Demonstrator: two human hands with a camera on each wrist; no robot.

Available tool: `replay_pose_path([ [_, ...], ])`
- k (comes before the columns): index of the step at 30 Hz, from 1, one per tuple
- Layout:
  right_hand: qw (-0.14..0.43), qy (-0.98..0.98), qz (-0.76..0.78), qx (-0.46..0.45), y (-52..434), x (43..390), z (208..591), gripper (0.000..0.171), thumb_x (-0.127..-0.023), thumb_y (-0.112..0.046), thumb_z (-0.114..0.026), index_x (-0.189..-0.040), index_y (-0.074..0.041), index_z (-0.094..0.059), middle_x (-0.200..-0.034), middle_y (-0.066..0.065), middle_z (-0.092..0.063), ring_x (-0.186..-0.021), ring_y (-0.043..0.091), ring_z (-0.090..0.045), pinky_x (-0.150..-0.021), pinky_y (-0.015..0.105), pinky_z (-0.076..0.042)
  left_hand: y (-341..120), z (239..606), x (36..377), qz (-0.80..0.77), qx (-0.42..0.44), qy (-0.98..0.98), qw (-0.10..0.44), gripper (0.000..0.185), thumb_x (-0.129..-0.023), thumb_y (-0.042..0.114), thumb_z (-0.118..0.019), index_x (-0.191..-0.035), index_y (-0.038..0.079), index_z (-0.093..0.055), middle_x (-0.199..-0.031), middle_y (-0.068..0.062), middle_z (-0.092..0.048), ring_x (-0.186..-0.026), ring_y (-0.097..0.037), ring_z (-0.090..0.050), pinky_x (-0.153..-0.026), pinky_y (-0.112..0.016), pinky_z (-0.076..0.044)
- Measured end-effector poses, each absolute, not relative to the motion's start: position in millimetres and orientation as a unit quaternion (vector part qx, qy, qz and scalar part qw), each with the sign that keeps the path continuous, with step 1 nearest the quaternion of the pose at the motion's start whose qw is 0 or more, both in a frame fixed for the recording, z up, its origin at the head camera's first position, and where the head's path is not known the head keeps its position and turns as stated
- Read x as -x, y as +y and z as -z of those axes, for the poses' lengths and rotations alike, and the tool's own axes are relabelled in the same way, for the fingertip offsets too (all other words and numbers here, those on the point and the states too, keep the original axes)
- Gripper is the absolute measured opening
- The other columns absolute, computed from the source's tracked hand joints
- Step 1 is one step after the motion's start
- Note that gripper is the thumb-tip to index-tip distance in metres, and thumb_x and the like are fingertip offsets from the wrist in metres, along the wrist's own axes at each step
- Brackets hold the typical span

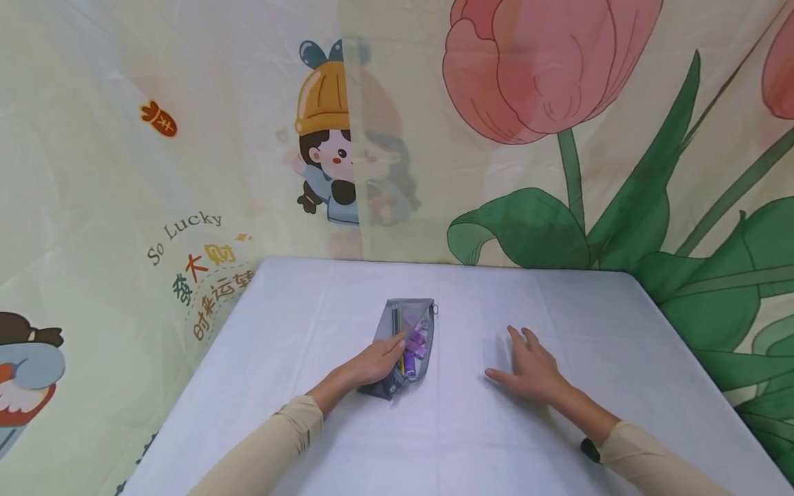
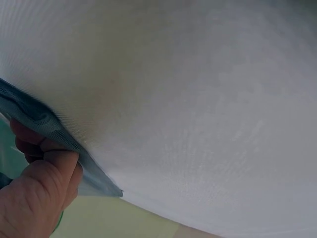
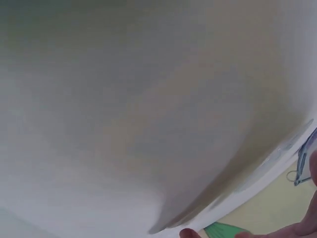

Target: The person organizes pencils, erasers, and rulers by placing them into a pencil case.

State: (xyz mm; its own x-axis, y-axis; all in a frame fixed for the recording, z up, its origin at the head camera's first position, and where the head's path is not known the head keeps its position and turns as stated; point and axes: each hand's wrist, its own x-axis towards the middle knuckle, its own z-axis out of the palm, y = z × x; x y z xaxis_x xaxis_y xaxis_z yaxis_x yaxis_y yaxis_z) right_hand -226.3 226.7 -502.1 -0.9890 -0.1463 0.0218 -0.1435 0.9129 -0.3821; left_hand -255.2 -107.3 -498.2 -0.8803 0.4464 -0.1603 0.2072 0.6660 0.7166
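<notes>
A grey see-through mesh pencil case (image 1: 380,387) lies on the white table, with slim pens or pencils and purple items showing inside. My left hand (image 1: 375,362) is on its left side. Up close in the left wrist view, thumb and curled fingers grip the mesh fabric (image 2: 101,181) at its edge. To the right, my right hand (image 1: 530,368) is spread low over the table, thumb pointing left and nothing in its grasp. Beside its thumb and fingers lies a clear, flat, rectangular piece (image 1: 493,353). The right wrist view catches only some fingertips (image 3: 189,233) at the lower edge.
A white cloth covers the table (image 1: 298,303). Behind it hangs a printed curtain (image 1: 403,241) with a tulip and cartoon figures. A small black object (image 1: 590,450) shows beside the right sleeve cuff. A zipper ring (image 1: 436,310) sits at the pencil case's far right corner.
</notes>
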Motion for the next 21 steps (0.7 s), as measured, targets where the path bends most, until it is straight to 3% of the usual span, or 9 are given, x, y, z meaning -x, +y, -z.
replay_pose_path([
  [7,-0.009,0.982,0.181,0.048,207.4,234.5,505.3,0.104,-0.070,-0.053,-0.085,-0.141,0.007,-0.041,-0.125,0.030,-0.053,-0.110,0.042,-0.054,-0.088,0.059,-0.047,-107.9,500.9,255.1,-0.366,-0.171,0.900,0.165,0.051,-0.108,0.040,-0.026,-0.156,0.023,-0.031,-0.140,-0.024,-0.054,-0.103,-0.025,-0.059,-0.104,-0.053,-0.042],
  [11,0.005,0.985,0.170,0.022,203.5,237.1,502.2,0.101,-0.063,-0.050,-0.091,-0.133,0.009,-0.047,-0.112,0.028,-0.057,-0.096,0.035,-0.057,-0.080,0.051,-0.051,-105.9,499.6,254.0,-0.369,-0.171,0.899,0.166,0.051,-0.108,0.039,-0.027,-0.156,0.022,-0.032,-0.143,-0.026,-0.051,-0.112,-0.031,-0.059,-0.108,-0.056,-0.040],
  [13,0.027,0.986,0.167,0.008,203.4,240.4,499.7,0.097,-0.063,-0.047,-0.092,-0.128,0.011,-0.050,-0.109,0.027,-0.058,-0.094,0.034,-0.058,-0.079,0.050,-0.052,-105.6,498.8,253.4,-0.365,-0.171,0.900,0.165,0.051,-0.108,0.039,-0.027,-0.156,0.023,-0.032,-0.144,-0.026,-0.050,-0.115,-0.033,-0.059,-0.108,-0.056,-0.039],
  [19,0.079,0.981,0.176,-0.013,206.2,253.4,491.5,0.083,-0.068,-0.035,-0.091,-0.125,0.011,-0.052,-0.104,0.021,-0.061,-0.095,0.034,-0.059,-0.081,0.048,-0.051,-106.0,497.7,254.9,-0.355,-0.161,0.905,0.169,0.050,-0.108,0.039,-0.027,-0.156,0.025,-0.032,-0.137,-0.026,-0.055,-0.100,-0.026,-0.060,-0.100,-0.053,-0.045],
  [21,0.088,0.981,0.174,-0.007,206.5,255.4,488.9,0.078,-0.069,-0.031,-0.090,-0.123,0.011,-0.053,-0.104,0.021,-0.062,-0.095,0.034,-0.060,-0.082,0.049,-0.051,-106.4,497.4,255.5,-0.354,-0.161,0.906,0.169,0.050,-0.108,0.040,-0.027,-0.156,0.025,-0.032,-0.141,-0.026,-0.053,-0.104,-0.027,-0.060,-0.102,-0.054,-0.044],
])
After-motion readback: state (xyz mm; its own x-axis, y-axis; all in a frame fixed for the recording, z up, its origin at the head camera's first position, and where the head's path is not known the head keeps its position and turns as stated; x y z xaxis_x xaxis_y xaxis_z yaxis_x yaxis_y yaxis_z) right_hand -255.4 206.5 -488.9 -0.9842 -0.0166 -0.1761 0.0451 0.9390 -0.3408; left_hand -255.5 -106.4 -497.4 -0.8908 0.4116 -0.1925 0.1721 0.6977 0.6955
